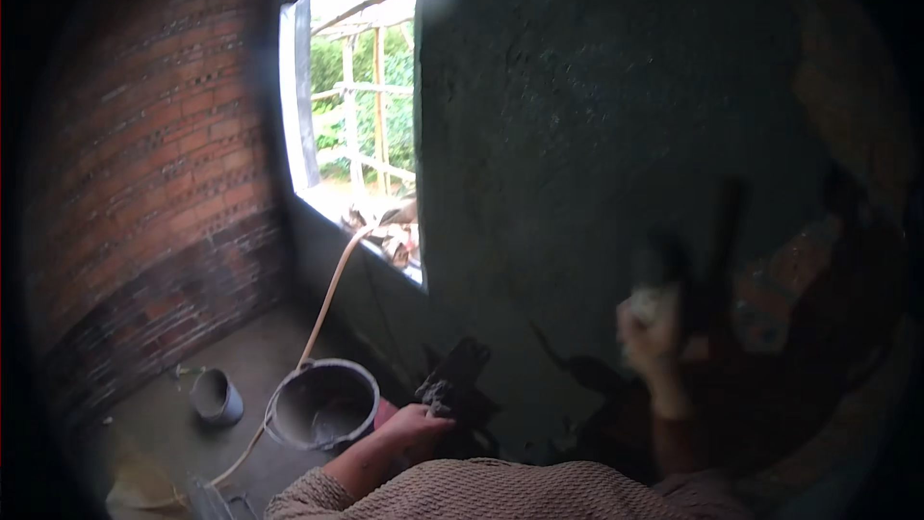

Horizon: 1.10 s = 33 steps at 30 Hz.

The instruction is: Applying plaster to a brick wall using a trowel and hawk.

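Observation:
At the lower middle, my left hand (414, 427) is closed round the handle of a dark, flat trowel-like tool (464, 366). A lump of wet grey mortar (436, 397) clings to it near my fingers. My right hand (650, 332) is raised in front of the wall and smeared by motion. Its fingers look curled round a dark plastering trowel (729, 226), whose outline is blurred. Behind both hands, the wall (558, 135) carries dark, damp-looking plaster, with bare brick (794, 274) showing at the right.
Left of my left hand, a large black bucket (322, 404) stands on the floor (260, 337). A smaller grey bucket (217, 398) is farther left. From the window sill (395, 243), a pale hose (332, 284) runs down past the large bucket. A red brick wall (164, 154) rises at left.

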Each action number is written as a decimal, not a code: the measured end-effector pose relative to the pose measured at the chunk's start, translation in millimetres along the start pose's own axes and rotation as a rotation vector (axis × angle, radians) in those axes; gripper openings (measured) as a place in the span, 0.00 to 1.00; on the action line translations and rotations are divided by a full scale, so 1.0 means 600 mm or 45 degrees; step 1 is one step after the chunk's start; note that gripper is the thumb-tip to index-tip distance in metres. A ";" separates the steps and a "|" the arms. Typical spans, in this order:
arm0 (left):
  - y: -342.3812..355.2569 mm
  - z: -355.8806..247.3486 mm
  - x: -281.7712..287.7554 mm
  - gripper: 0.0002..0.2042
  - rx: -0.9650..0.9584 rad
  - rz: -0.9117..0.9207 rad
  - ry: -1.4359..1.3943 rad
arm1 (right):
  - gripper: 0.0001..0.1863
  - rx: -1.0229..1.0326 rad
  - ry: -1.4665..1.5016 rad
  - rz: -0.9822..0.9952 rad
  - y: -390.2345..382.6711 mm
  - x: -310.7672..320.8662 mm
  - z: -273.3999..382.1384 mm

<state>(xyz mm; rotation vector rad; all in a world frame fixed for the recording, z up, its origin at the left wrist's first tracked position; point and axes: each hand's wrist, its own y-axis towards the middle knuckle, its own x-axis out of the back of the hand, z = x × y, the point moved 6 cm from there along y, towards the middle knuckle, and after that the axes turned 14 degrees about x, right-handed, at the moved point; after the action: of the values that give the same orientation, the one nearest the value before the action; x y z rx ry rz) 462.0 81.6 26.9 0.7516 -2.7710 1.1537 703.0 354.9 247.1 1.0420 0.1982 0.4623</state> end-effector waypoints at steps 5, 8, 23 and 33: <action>-0.131 0.035 0.013 0.10 -0.101 -0.211 -0.128 | 0.28 -0.756 -0.089 0.493 -0.200 -0.100 -0.060; -0.214 0.049 0.120 0.11 -0.089 -0.478 -0.215 | 0.26 -0.205 -0.382 0.491 -0.202 -0.150 -0.048; -0.053 0.453 0.530 0.14 -0.169 -1.395 0.447 | 0.09 0.452 -0.485 0.473 -0.369 -0.763 0.056; 0.149 0.597 0.701 0.15 0.195 -0.920 -0.030 | 0.19 -0.532 -0.589 1.384 -0.665 -1.056 -0.151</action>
<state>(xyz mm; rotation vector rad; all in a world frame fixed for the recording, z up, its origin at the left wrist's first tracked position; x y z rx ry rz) 100.7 -283.3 -196.1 1.5982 -2.1026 1.1750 216.7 -32.0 -180.4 0.7402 -0.8937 1.1537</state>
